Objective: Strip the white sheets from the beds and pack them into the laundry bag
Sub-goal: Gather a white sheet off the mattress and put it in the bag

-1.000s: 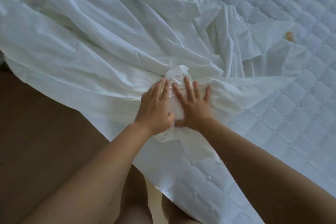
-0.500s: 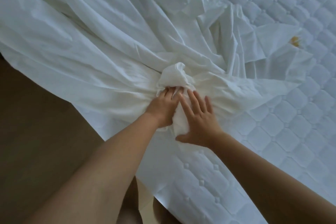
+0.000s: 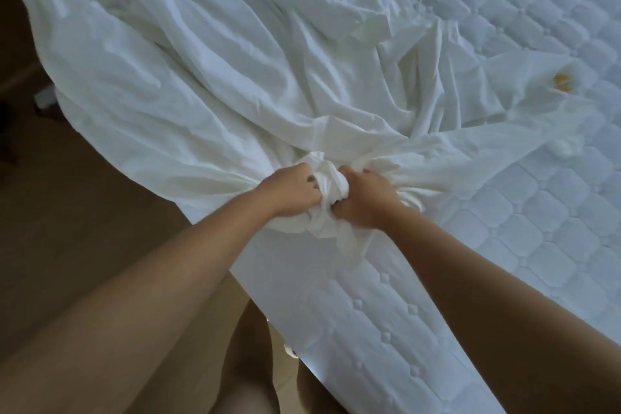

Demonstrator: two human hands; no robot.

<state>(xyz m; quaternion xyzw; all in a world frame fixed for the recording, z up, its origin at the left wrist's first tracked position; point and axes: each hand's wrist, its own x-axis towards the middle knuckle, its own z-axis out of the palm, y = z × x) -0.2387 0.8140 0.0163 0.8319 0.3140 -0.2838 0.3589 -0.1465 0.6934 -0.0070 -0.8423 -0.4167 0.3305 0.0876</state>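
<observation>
I see the white sheet lying crumpled across the quilted mattress, its long creases all running toward one bunched wad at the near edge. The left hand and right hand both clench that wad, fingers curled tight (a yellow stain marks the sheet's right side).

- A bedroom: a bare quilted mattress fills the right and lower centre of the frame.
- A rumpled white sheet lies across its upper left.
- Brown floor runs along the left edge.
</observation>
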